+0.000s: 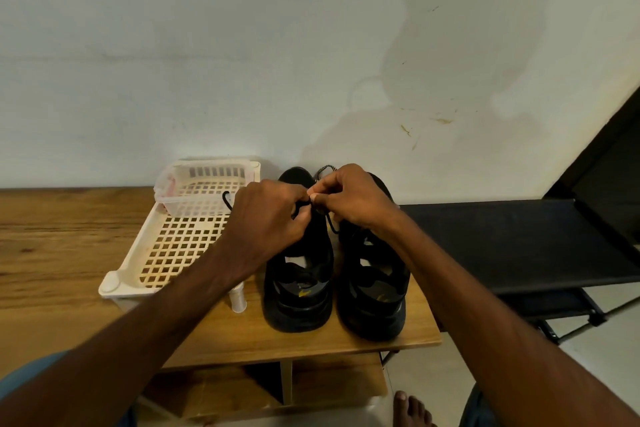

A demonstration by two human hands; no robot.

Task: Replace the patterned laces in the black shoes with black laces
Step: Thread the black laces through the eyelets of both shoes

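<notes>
Two black shoes stand side by side on the wooden table, heels toward me: the left shoe (298, 288) and the right shoe (372, 291). Over the left shoe's lacing area, my left hand (266, 218) and my right hand (349, 198) meet, both pinching a black lace (331, 224) that loops down between the shoes. Another stretch of black lace (227, 199) shows left of my left hand. A patterned lace (325, 169) peeks out behind my right hand, near the toes. The eyelets are hidden by my hands.
A cream perforated tray (173, 246) lies left of the shoes, with a small white basket (207, 184) on its far end. A small white spool (239, 298) stands by the tray's near corner. A black bench (519, 243) is at the right; the table edge (311, 354) is close.
</notes>
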